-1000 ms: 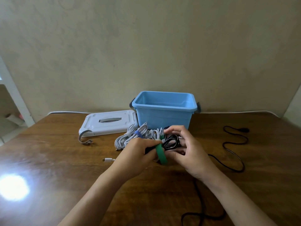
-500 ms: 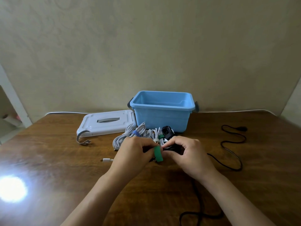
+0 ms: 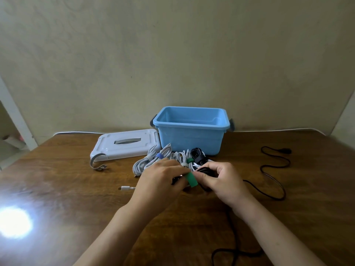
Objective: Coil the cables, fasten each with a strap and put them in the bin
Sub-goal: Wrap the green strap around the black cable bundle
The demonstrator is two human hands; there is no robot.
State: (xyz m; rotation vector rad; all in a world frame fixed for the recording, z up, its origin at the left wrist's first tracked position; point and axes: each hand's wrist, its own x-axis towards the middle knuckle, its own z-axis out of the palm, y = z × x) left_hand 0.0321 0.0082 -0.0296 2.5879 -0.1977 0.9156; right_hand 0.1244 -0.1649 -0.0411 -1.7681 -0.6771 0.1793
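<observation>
My left hand (image 3: pixel 161 181) and my right hand (image 3: pixel 221 179) meet over a small coil of black cable (image 3: pixel 206 170), mostly hidden by the fingers. A green strap (image 3: pixel 191 179) sticks out between the two hands, wrapped around that coil. Both hands pinch the coil and strap. Behind them lie white coiled cables (image 3: pixel 153 158), one with a blue strap (image 3: pixel 159 155), one with a green strap (image 3: pixel 190 160), and a black coil with a dark strap (image 3: pixel 197 153). The open blue bin (image 3: pixel 192 129) stands at the back, nothing visible inside.
The bin's white lid (image 3: pixel 124 144) lies left of it, with a loose grey strap (image 3: pixel 97 163) at its corner. A white plug end (image 3: pixel 125 188) lies left of my left hand. A loose black cable (image 3: pixel 274 175) snakes across the table's right side and down toward the front edge.
The hands have lowered with the black coil toward the table. The green strap has been drawn tighter around the coil, its free end now pointing down between the hands.
</observation>
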